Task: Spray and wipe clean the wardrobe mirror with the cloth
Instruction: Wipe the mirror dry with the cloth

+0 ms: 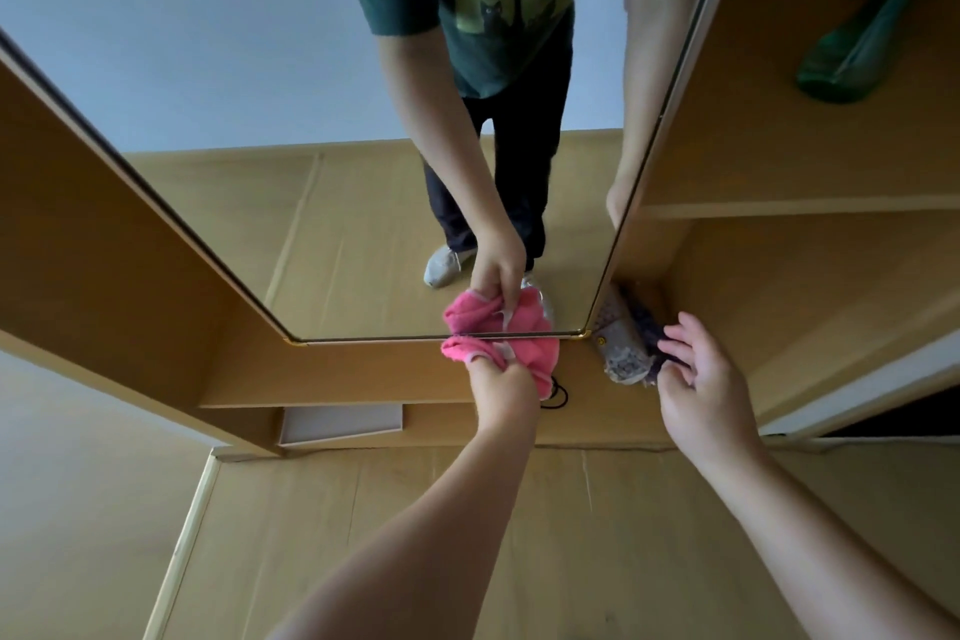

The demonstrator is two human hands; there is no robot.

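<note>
Cloth (pixel 511 353) bunched in clenched left hand (pixel 501 387) fingers, touching mirror (pixel 363 172) bottom edge at 6 o'clock; glass lies toward 12. Right hand (pixel 701 379), fingers released, hovers at 3 o'clock.

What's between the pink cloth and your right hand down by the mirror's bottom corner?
In the head view, only bare wooden ledge separates the pink cloth, held in the left hand, from the right hand; the patterned fabric bundle lies just behind.
</note>
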